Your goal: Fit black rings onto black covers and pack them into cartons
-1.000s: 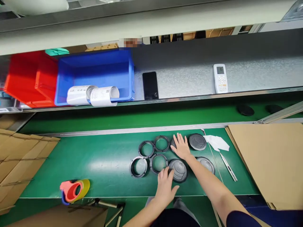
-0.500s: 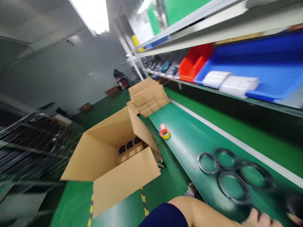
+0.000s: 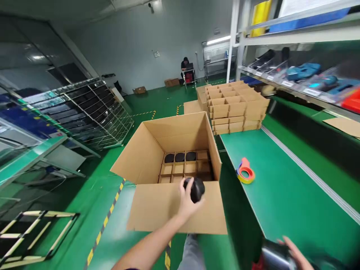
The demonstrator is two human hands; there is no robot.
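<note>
1. Green surface fills the lower right of the frame; an open cardboard box stands at centre
2. Left hand clenched around a black round part above the box's near flap
3. Right hand, bottom right, grasps a blurred dark part

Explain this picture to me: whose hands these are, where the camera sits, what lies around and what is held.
The view comes from a camera on a person's head, looking forward and down, so both arms are that person's own. The left hand grips a black round part over an open cardboard box on the floor. Dividers split the box into cells; three far cells hold black parts. The right hand, at the bottom edge, rests on a blurred dark object; whether its fingers close on it is unclear. To the right runs a green table with a tape dispenser and stacked flat dividers. Another person sits far back.
</note>
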